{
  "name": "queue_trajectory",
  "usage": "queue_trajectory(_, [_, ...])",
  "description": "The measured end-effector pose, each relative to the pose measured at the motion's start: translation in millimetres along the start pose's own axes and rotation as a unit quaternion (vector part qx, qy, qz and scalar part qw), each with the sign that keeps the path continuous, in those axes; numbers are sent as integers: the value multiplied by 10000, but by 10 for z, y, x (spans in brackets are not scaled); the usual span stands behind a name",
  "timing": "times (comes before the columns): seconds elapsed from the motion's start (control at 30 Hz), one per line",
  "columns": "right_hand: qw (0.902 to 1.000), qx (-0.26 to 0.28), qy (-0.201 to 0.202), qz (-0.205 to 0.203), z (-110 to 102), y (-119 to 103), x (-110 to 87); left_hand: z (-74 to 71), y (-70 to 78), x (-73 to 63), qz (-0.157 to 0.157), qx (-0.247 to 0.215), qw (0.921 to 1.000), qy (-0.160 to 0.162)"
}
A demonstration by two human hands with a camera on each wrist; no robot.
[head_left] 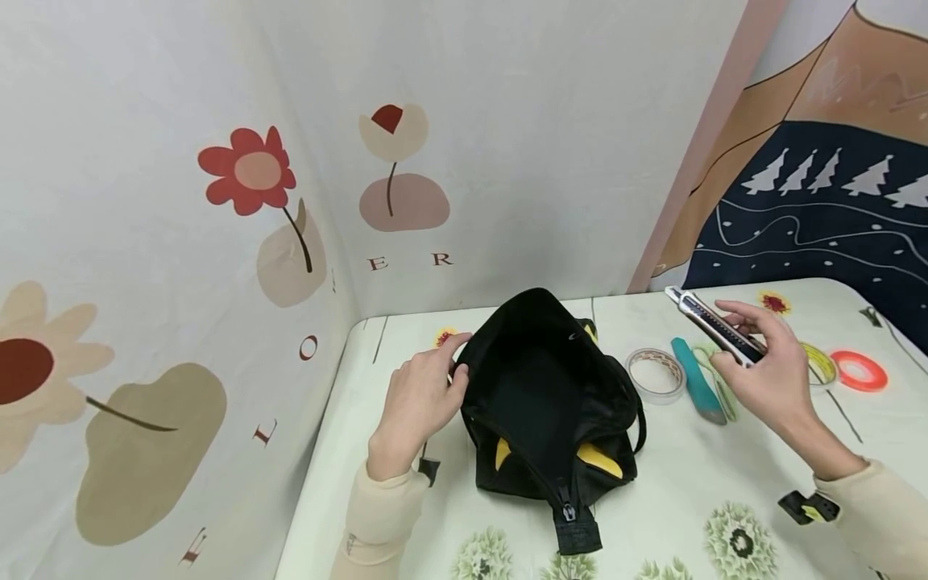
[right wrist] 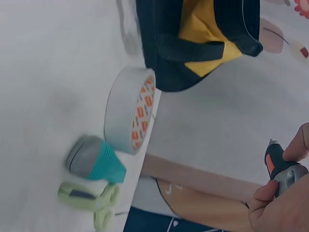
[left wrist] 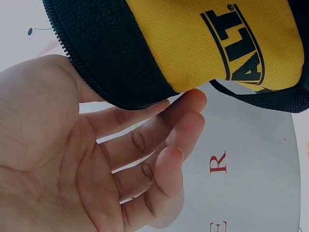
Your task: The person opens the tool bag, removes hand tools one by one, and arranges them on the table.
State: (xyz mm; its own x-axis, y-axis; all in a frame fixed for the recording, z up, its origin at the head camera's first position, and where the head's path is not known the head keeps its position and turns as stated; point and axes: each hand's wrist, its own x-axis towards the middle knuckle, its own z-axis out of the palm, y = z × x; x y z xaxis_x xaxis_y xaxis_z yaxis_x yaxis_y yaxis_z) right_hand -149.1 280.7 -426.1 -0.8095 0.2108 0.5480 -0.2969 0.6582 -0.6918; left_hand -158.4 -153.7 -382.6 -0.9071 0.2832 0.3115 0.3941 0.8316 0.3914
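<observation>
A black and yellow zippered tool bag (head_left: 540, 403) stands on the table with its mouth spread wide, its dark inside showing. My left hand (head_left: 420, 395) pinches the bag's left rim between thumb and fingers. In the left wrist view the yellow side (left wrist: 217, 43) with black lettering hangs over those fingers, and the zipper edge lies by the thumb. To the right of the bag, my right hand (head_left: 776, 383) grips a silver and black utility knife (head_left: 714, 326) above the table, its tip pointing up and left. The right wrist view shows only the knife's end (right wrist: 277, 166).
Right of the bag lie a clear tape roll (head_left: 658, 396), a teal and grey handled tool (head_left: 698, 383) and light green scissors (head_left: 727, 395). A yellow tape roll (head_left: 828, 375) and a red tape roll (head_left: 879, 375) sit farther right. Printed cloth walls (head_left: 507, 145) rise behind and left.
</observation>
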Motion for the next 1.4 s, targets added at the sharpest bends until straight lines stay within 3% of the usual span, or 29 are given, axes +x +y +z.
queue_trajectory(0.3, [9986, -344, 310, 255, -172, 138, 26, 5, 2, 0, -15, -3, 10000, 1])
queue_trajectory(0.7, [9935, -624, 707, 644, -384, 484, 50, 18, 6, 0, 23, 42, 10000, 9])
queue_trajectory(1.03, [9897, -929, 1013, 408, -537, 764, 31, 22, -3, -5, 21, 55, 10000, -5])
queue_trajectory(1.3, [9868, -1101, 1056, 543, -691, 920, 23, 21, 0, 4, 8, 39, 10000, -11])
queue_trajectory(1.4, [9847, -1214, 949, 812, -745, 979, 17, 21, 0, 4, -7, 35, 10000, -18])
